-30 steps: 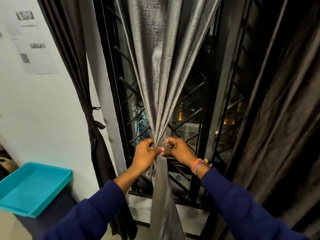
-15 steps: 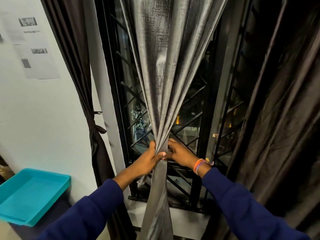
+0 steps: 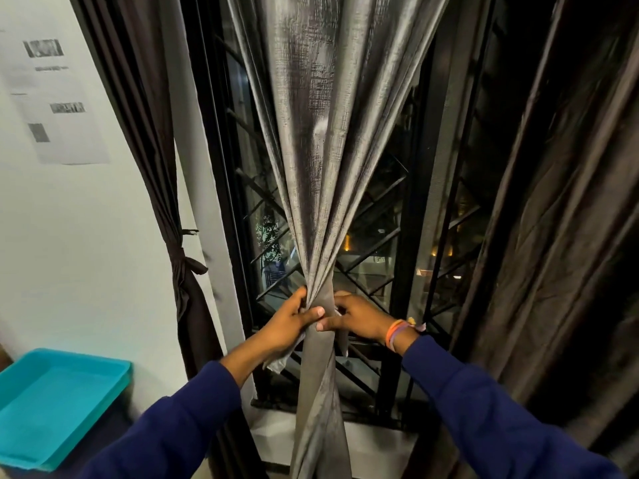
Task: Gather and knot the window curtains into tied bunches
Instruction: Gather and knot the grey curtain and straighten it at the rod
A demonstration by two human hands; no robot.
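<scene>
curtains 3 [image 3: 321,167] | hands 2 [image 3: 290,323] | tray 1 [image 3: 52,402] | papers 2 [image 3: 65,133]

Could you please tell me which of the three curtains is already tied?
The dark brown curtain beside the white wall: a tie cinches its middle.

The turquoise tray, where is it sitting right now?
The turquoise tray sits at the lower left of the head view, against the white wall, just left of the tied dark curtain.
</scene>
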